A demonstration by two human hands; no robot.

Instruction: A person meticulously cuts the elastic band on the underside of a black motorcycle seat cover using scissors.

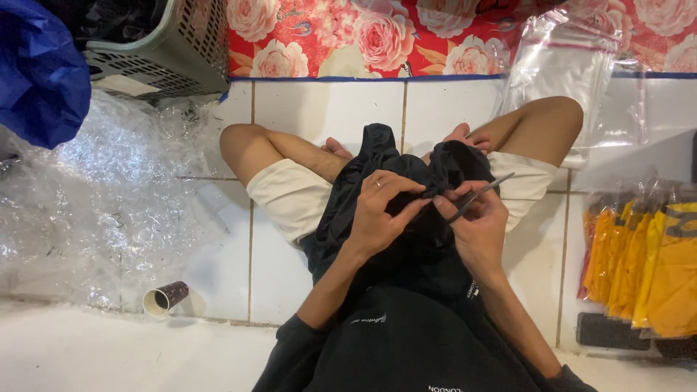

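Black garment (406,239) pinched in left grip (381,218); right grip (475,221) closed on scissors (481,194); paper cup (165,297) aside.

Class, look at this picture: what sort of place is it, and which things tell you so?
Probably a home garment-packing spot on a tiled floor: bagged yellow clothes, clear plastic bags, and a black garment being worked on.

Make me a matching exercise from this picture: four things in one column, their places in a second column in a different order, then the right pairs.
Things:
1. paper cup
2. black garment
3. yellow packed items
4. grey basket

Places:
A. top left, by the floral mat
B. lying on its side on the floor, lower left
C. stacked at the right edge
D. on the lap, pinched by the left hand

Pairs: 1-B, 2-D, 3-C, 4-A
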